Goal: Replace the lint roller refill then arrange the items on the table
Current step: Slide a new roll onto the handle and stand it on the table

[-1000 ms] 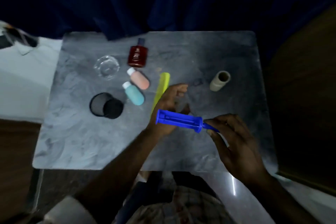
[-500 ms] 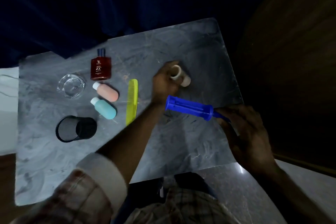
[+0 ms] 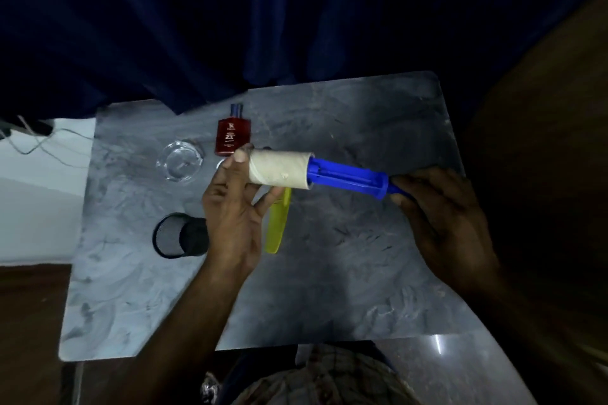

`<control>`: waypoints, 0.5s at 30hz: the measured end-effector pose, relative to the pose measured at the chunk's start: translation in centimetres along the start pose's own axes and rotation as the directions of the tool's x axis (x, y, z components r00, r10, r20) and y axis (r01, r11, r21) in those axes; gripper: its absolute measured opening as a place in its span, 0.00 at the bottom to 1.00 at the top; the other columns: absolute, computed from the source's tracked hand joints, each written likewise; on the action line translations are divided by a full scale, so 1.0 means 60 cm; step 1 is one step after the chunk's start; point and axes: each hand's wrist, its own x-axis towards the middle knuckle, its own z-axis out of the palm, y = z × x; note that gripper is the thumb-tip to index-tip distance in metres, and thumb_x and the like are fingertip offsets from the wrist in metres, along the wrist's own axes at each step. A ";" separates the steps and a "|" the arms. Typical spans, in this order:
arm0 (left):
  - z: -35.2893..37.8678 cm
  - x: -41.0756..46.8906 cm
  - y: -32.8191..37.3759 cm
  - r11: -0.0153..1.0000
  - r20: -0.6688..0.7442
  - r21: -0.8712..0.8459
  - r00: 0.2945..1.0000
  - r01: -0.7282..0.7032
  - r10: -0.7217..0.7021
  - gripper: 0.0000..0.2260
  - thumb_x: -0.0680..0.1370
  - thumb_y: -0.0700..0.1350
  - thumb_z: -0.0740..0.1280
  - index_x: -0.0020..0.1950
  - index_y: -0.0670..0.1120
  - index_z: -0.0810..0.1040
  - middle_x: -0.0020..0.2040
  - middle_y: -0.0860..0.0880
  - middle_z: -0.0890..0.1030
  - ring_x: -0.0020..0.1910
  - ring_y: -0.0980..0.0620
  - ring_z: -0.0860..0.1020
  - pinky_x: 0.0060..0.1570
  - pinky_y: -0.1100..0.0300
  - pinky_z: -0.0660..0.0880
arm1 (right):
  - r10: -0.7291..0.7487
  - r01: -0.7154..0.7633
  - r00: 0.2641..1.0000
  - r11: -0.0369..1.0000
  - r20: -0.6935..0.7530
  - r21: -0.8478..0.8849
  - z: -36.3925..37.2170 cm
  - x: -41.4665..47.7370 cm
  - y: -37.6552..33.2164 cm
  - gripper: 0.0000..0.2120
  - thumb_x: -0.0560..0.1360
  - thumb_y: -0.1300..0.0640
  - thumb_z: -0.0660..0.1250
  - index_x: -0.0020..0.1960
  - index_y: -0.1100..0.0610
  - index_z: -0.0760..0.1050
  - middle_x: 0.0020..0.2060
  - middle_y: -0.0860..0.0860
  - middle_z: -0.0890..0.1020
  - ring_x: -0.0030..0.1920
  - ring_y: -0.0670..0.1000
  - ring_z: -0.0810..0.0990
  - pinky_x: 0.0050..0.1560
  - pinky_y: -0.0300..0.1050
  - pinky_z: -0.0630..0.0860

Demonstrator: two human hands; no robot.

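My left hand (image 3: 230, 207) grips a cream lint roll refill (image 3: 279, 169) by its left end, held above the grey marble table (image 3: 329, 289). The refill sits partly slid over the left end of the blue lint roller frame (image 3: 348, 178). My right hand (image 3: 437, 217) holds the roller by its blue handle at the right. Both are lifted off the table. A yellow comb (image 3: 278, 227) lies flat under the refill, partly hidden by my left hand. The two small pastel bottles are hidden behind my left hand.
A dark red perfume bottle (image 3: 232, 136) lies near the far edge. A clear glass dish (image 3: 179, 163) sits to its left. A black mesh cup (image 3: 179, 238) lies on its side by my left wrist. A dark blue curtain hangs behind the table.
My left hand picked the cream refill off the table's right side, brought it left and slid it onto the end of the blue roller. The camera view shifted.
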 end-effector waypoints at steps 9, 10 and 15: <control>-0.028 -0.022 0.058 0.949 0.187 0.190 0.958 -0.252 0.217 0.17 0.76 0.47 0.74 0.63 0.44 0.78 0.54 0.53 0.88 0.57 0.51 0.87 0.44 0.55 0.87 | -0.207 0.208 0.976 0.978 0.066 -0.007 0.030 0.086 -0.078 0.11 0.80 0.60 0.66 0.57 0.63 0.83 0.49 0.57 0.83 0.46 0.59 0.80 0.48 0.56 0.75; -0.021 -0.028 0.051 0.954 0.215 0.186 0.957 -0.234 0.193 0.16 0.76 0.46 0.74 0.62 0.45 0.78 0.55 0.51 0.87 0.57 0.50 0.86 0.44 0.56 0.87 | -0.215 0.216 0.974 0.976 0.077 -0.002 0.038 0.089 -0.087 0.11 0.80 0.61 0.66 0.57 0.64 0.83 0.49 0.58 0.83 0.47 0.59 0.80 0.48 0.54 0.75; -0.003 -0.015 0.044 0.976 0.277 0.174 0.957 -0.133 0.081 0.17 0.75 0.44 0.74 0.63 0.45 0.79 0.58 0.49 0.83 0.60 0.51 0.83 0.48 0.58 0.85 | -0.055 0.046 0.995 0.993 0.083 0.112 0.052 0.078 -0.096 0.10 0.79 0.60 0.69 0.56 0.65 0.82 0.49 0.59 0.83 0.49 0.59 0.81 0.51 0.55 0.79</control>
